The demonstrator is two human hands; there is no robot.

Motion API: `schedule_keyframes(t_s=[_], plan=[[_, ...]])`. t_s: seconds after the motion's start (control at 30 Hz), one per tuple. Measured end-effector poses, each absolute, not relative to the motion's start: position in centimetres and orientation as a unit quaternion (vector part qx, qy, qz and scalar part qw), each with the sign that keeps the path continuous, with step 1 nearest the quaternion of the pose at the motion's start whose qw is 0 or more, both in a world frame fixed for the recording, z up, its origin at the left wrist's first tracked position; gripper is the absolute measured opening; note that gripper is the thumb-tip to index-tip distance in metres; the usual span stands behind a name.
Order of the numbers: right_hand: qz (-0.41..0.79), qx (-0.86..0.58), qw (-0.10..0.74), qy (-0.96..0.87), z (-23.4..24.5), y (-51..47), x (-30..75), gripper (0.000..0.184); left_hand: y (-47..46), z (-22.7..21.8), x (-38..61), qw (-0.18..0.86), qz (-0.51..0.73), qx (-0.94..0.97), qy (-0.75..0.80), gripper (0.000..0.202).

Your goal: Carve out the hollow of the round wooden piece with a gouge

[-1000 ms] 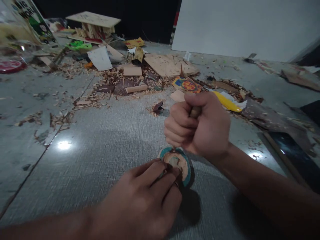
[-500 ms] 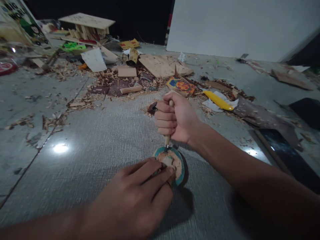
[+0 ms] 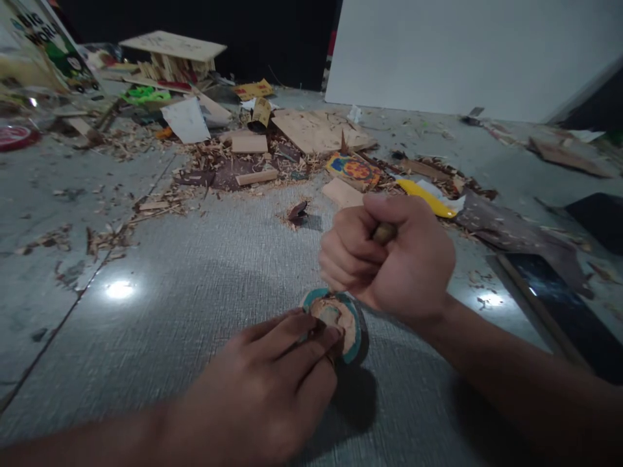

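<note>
On the grey floor lies a small round wood carving (image 3: 348, 327) with a teal rim and a pale, cut-away middle. My left hand (image 3: 277, 370) grips its near left side, fingers pressed on the raised centre part. Above and right of the carving, my right hand (image 3: 389, 256) is wrapped in a fist around a wood carving chisel (image 3: 384, 233). Only the round butt of its wooden handle shows; the blade is hidden behind the fist. Whether the blade touches the carving I cannot tell.
Wood shavings and scraps are strewn beyond the hands, around a wooden board (image 3: 321, 130). A yellow-handled tool (image 3: 428, 198) and a painted piece (image 3: 353, 168) lie among them. A phone-like black slab (image 3: 559, 305) is at right. A dark chip (image 3: 298, 213) sits ahead.
My right hand has moved right and nearer, tilting the chisel so its handle end now faces me. Its blade, seen at the carving's far rim before, is now hidden. My left hand stays put.
</note>
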State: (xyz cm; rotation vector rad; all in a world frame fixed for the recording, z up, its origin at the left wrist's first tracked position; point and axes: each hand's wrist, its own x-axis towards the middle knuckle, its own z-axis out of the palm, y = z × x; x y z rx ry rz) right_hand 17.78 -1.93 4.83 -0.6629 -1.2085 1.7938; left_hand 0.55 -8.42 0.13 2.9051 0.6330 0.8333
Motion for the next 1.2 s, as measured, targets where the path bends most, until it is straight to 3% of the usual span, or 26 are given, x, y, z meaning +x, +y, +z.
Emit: schedule_keyframes(t_s=[0.7, 1.0, 1.2], plan=[[0.850, -0.379, 0.280, -0.236, 2.6, 3.0, 16.9, 0.039, -8.5, 0.6, 1.0, 0.035, 0.273, 0.941, 0.196, 0.038], [0.845, -0.401, 0.306, -0.176, 2.0, 2.8, 17.6, 0.035, -7.6, 0.9, 0.6, 0.028, 0.263, 0.946, 0.188, 0.039], [0.812, -0.362, 0.402, -0.219, 4.1, 2.0, 18.2, 0.042, -7.1, 0.6, 0.4, 0.050, 0.272, 0.944, 0.177, 0.036]])
